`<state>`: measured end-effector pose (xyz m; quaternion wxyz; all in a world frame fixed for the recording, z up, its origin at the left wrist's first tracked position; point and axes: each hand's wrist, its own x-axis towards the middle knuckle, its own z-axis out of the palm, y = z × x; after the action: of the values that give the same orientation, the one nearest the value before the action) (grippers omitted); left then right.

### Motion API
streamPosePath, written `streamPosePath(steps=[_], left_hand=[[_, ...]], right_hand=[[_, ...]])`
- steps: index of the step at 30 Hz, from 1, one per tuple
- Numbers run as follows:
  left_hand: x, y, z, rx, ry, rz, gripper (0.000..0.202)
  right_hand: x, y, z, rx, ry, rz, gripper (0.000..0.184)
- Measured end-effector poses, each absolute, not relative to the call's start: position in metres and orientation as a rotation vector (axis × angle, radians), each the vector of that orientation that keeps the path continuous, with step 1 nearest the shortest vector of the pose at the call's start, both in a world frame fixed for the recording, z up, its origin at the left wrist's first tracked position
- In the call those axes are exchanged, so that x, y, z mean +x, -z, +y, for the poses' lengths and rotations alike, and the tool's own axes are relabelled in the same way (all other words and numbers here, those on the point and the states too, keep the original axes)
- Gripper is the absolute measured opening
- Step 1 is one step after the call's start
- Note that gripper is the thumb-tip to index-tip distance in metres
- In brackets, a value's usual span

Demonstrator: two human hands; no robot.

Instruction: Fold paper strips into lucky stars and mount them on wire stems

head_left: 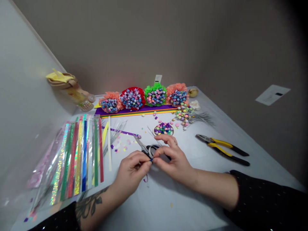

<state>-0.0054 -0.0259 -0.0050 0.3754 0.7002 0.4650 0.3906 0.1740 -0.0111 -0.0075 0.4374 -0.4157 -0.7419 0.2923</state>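
My left hand (pixel 131 171) and my right hand (pixel 172 158) meet at the middle of the white table (pixel 183 205). Both pinch a tiny blue folded paper piece (pixel 152 159) between thumb and fingertips. A thin purple paper strip (pixel 145 178) curls down below my left hand. Black-handled scissors (pixel 146 149) lie on the table just behind my fingers, partly hidden by them. A small round dish of coloured paper stars (pixel 163 129) sits a little beyond my right hand.
Packets of shiny coloured paper strips (pixel 77 157) lie at the left. Yellow-handled pliers (pixel 222 149) rest at the right. Several paper-star bouquets (pixel 144 98) line the back, with loose stars and wires (pixel 190 117) nearby. A tape dispenser (pixel 72 88) stands at the left wall.
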Motion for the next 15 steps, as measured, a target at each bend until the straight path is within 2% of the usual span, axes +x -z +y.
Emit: streamPosePath(steps=[6, 15], left_hand=[[-0.0029, -0.0002, -0.0272, 1.724, -0.954, 1.258, 0.012], [-0.0029, 0.0074, -0.0260, 1.518, -0.935, 1.268, 0.013]], right_hand=[[0.1724, 0.0074, -0.0117, -0.948, -0.763, -1.844, 0.010], [0.1718, 0.0066, -0.0133, -0.970, -1.019, -1.786, 0.007]])
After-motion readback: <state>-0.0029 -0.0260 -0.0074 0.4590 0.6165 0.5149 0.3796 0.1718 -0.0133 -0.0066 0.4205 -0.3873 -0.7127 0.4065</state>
